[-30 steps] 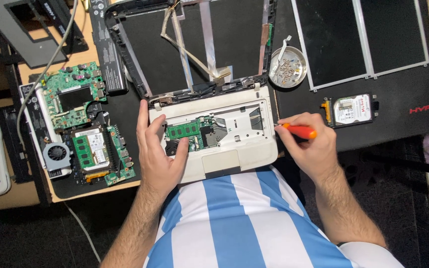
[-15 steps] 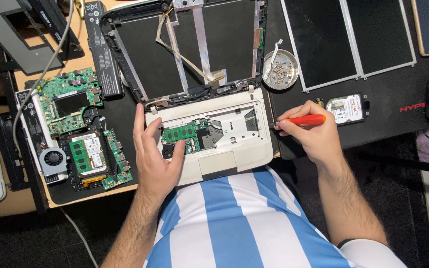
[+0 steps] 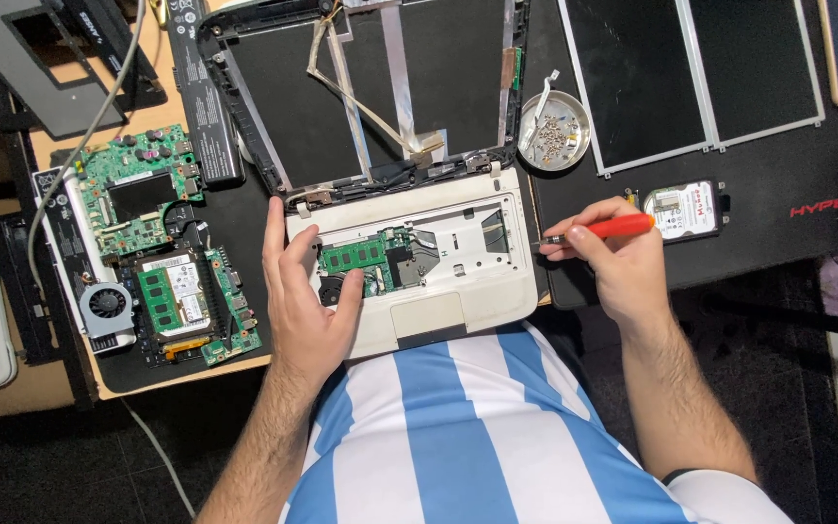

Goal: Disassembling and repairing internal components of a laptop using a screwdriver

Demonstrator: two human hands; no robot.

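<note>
The white laptop base lies at bench centre, stiff yet fragile around its exposed boards; best steadied by its plastic edges. The left hand rests spread across it. The right hand, at 3 o'clock, pinches a red-handled screwdriver, now lifted off the casing, its tip seemingly just clear.

A round screw dish sits beside two screen panels.

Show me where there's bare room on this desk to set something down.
Bare black mat lies right of the hard drive, below the screen panels. Left is crowded: circuit boards, a battery and the opened laptop.
</note>
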